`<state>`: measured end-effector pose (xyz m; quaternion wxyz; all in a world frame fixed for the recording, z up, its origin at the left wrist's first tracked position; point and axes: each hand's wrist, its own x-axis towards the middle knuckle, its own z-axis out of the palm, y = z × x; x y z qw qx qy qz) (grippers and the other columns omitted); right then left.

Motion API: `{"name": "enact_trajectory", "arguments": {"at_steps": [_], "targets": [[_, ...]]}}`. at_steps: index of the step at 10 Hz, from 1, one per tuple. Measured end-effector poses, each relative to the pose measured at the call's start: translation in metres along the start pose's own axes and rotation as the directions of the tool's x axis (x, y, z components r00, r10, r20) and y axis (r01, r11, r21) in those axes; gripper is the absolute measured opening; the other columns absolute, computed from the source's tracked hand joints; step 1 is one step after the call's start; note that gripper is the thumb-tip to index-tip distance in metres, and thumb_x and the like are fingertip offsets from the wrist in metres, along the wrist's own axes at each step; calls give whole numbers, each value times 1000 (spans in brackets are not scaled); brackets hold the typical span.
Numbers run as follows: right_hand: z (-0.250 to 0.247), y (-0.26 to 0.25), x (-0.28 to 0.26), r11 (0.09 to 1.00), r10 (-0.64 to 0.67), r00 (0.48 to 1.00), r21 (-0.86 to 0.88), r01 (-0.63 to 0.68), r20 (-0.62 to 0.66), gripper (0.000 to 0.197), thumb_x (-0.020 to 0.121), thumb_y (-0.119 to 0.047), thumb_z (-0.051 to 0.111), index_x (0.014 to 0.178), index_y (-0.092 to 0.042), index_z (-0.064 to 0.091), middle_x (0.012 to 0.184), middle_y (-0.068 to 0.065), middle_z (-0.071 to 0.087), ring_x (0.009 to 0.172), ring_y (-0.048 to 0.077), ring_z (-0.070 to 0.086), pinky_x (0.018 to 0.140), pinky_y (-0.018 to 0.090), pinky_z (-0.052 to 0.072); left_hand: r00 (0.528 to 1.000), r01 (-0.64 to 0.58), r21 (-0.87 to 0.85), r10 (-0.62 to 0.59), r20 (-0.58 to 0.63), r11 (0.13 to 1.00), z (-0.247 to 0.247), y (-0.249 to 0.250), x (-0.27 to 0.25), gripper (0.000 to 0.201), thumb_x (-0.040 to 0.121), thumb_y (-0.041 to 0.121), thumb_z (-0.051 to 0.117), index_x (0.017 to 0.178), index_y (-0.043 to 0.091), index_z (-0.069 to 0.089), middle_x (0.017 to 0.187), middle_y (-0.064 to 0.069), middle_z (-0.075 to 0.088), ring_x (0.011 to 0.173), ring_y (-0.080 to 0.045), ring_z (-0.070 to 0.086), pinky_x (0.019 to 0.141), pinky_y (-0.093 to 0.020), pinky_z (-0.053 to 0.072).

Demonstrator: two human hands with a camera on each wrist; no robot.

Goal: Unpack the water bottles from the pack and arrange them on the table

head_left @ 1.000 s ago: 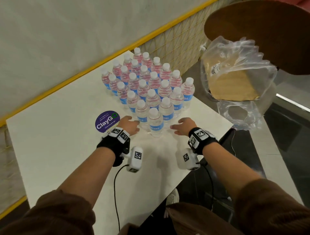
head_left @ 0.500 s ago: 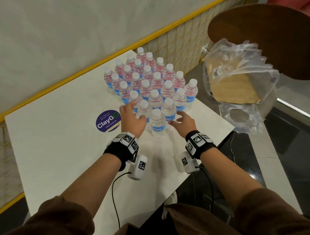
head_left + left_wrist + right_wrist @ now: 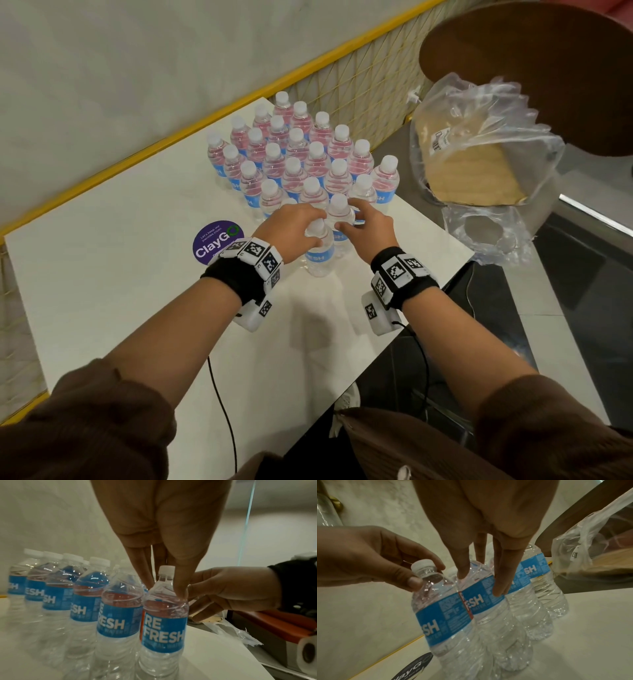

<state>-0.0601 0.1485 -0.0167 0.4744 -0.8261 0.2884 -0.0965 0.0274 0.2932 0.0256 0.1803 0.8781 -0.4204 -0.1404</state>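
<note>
Several clear water bottles (image 3: 294,154) with white caps and blue labels stand packed together on the white table (image 3: 102,274). My left hand (image 3: 308,233) pinches the neck and shoulder of the nearest bottle (image 3: 320,255), which stands upright at the group's front. The left wrist view shows my left hand (image 3: 164,588) with its thumb on the shoulder of that bottle (image 3: 164,626). My right hand (image 3: 347,216) holds the bottle just behind (image 3: 339,209) between thumb and fingers. In the right wrist view my right hand (image 3: 481,584) straddles this second bottle (image 3: 484,601).
The crumpled plastic pack wrap (image 3: 479,164), with a cardboard tray inside, lies off the table's right side. A round brown tabletop (image 3: 548,68) is above it. A purple sticker (image 3: 217,241) sits left of my hands. The table's right edge runs close by.
Both hands moved forward from resting near the front bottles. The left took hold of the nearest bottle's neck and the right closed round the one behind it.
</note>
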Motion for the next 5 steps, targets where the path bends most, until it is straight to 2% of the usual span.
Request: {"name": "enact_trajectory", "arguments": {"at_steps": [2,4,5], "targets": [[-1,0,-1,1000,-4,1000,-9,4,-6,50,85,-24,68,132,-20,51,120,10,64,110,21,59,85,19,39,1000,16,-11,-16,4,1000,0,3,1,53,80,18,72,130,17,55,128,-7,59,113,-26,57,96,-39,47],[-5,-6,-6,999,3,1000,-35,-2,15,52,85,-26,67,133,-19,49,123,10,62,113,21,57,88,21,39,999,27,-8,-26,20,1000,-4,3,-1,56,80,21,71,133,20,52,133,-5,56,118,-23,54,99,-37,45],[-19,-16,-13,996,-11,1000,-92,10,-5,48,86,-31,65,130,-18,50,121,9,62,112,22,58,87,25,41,998,-10,-17,9,-54,1000,-11,6,-7,53,85,27,66,134,22,50,136,0,54,122,-19,52,102,-36,43]]}}
